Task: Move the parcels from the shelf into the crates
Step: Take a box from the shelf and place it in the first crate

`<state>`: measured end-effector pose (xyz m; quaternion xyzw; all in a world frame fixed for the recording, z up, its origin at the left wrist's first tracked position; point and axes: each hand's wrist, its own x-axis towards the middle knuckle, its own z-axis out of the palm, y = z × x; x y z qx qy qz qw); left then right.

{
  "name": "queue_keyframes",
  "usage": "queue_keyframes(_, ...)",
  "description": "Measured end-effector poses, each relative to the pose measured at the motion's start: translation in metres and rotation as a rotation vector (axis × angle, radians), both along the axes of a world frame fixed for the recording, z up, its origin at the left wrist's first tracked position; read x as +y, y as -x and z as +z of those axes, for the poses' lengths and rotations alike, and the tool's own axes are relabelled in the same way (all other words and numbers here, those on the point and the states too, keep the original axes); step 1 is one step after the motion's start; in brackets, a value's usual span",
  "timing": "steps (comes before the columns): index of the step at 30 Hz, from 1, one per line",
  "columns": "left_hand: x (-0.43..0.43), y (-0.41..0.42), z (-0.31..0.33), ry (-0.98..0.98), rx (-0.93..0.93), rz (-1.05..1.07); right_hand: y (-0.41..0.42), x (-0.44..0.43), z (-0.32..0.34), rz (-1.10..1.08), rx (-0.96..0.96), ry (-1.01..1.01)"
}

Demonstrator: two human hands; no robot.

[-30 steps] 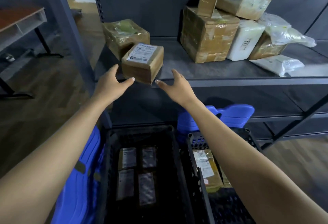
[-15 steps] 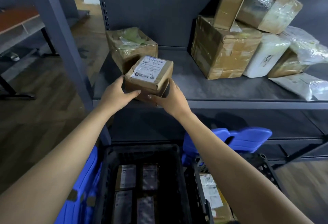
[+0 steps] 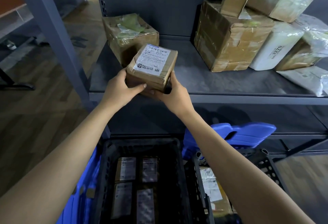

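A small brown parcel (image 3: 152,66) with a white label on top is lifted a little above the front edge of the grey shelf (image 3: 195,80). My left hand (image 3: 120,89) grips its left side, thumb across the front face. My right hand (image 3: 172,94) grips its right side and underside. Below stand two black crates: the left crate (image 3: 106,161) holds several labelled parcels, the right crate (image 3: 268,163) holds a taped parcel.
Behind the held parcel sits a taped box (image 3: 129,34). At the shelf's right is a pile of brown boxes (image 3: 229,34) and white bags (image 3: 276,48). A grey shelf upright (image 3: 58,34) stands at left. Blue plastic objects (image 3: 248,133) lie by the crates.
My hands reached the small parcel, closed round its sides and lifted its front off the shelf toward me.
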<state>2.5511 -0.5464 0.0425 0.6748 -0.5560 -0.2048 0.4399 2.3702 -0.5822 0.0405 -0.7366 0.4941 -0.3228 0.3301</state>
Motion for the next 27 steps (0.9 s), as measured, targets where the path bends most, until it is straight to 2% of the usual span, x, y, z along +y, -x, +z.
queue_keyframes(10,0.054,0.042,-0.011,0.034,0.032,0.032,0.039,0.056,-0.009,-0.017,-0.064,-0.004)
queue_keyframes(15,0.095,0.065,-0.023,0.065,0.085,-0.023,0.062,0.092,-0.021,-0.006,-0.068,-0.01)
queue_keyframes(19,0.131,0.08,-0.035,0.079,0.047,0.015,0.075,0.125,-0.034,0.012,-0.054,-0.009)
queue_keyframes(27,0.213,0.093,-0.068,0.09,0.1,0.005,0.086,0.198,-0.066,0.014,-0.072,-0.042)
